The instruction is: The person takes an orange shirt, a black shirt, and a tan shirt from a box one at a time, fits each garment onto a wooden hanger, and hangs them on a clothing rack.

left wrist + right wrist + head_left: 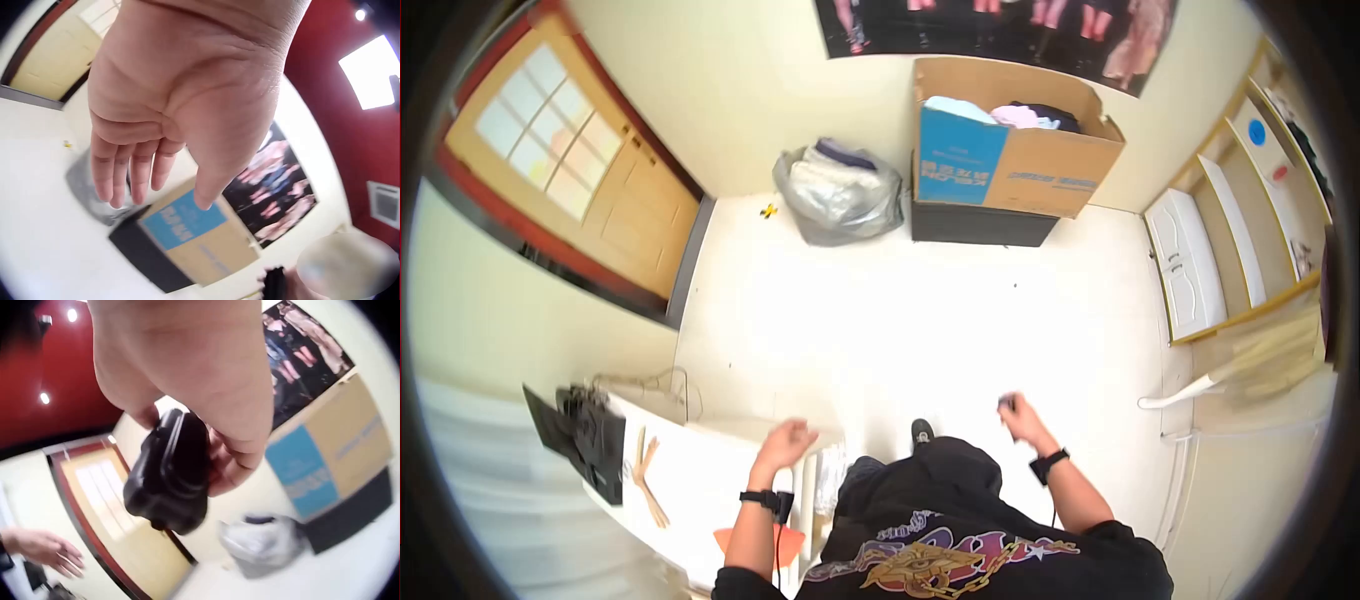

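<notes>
My right hand grips a small black device with a glossy, rounded casing. The right wrist view shows the thumb and fingers curled on either side of it; its exact kind I cannot tell. Over the end of the white table, my left hand hangs in the air with nothing in it. Its palm and loosely extended fingers fill much of the left wrist view. Each wrist wears a black strap. Both hands are apart, one on each side of the body.
Ahead, a large cardboard box of clothes stands on a black base, beside a grey plastic bag of cloth. A monitor and a wooden stick-like piece are on the white table. Shelves line the right wall.
</notes>
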